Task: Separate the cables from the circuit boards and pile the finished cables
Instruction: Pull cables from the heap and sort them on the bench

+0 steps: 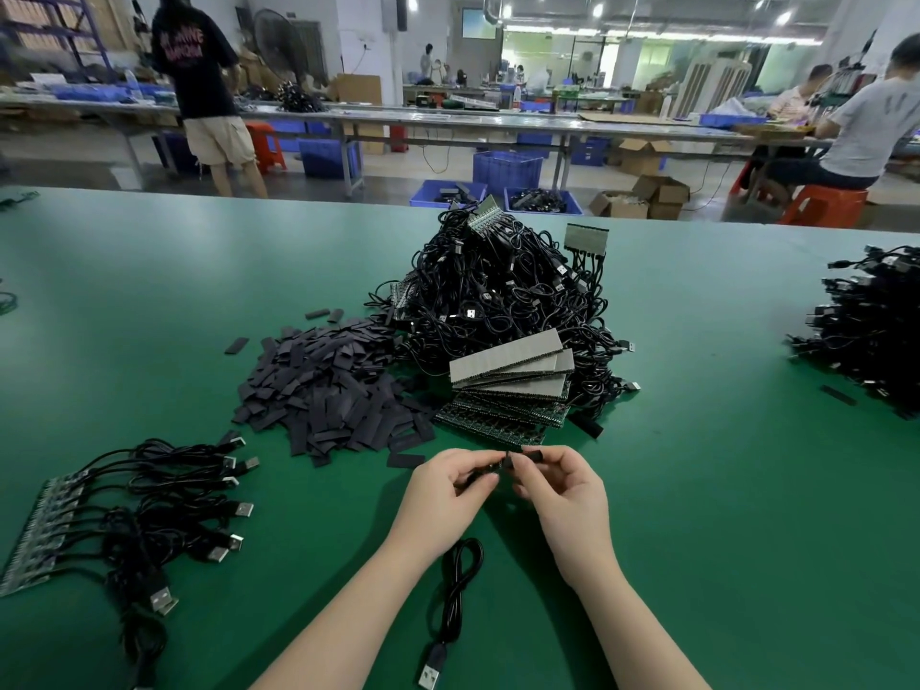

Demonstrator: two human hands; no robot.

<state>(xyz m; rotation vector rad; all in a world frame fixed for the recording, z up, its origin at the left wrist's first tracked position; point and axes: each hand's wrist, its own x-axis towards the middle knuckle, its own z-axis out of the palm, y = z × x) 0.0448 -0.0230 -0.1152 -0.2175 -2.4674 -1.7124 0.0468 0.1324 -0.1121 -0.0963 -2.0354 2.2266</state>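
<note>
Single head-worn view, wide-angle, facing forward and down, close over green table (149,291), workshop beyond

The table (199,271) wears a smooth, faintly glossy green mat. Black cables (498,291) at centre frame look like shiny plastic, their plugs (244,509) bright metal. Dark sleeves (328,385) left of centre appear matt.
</note>
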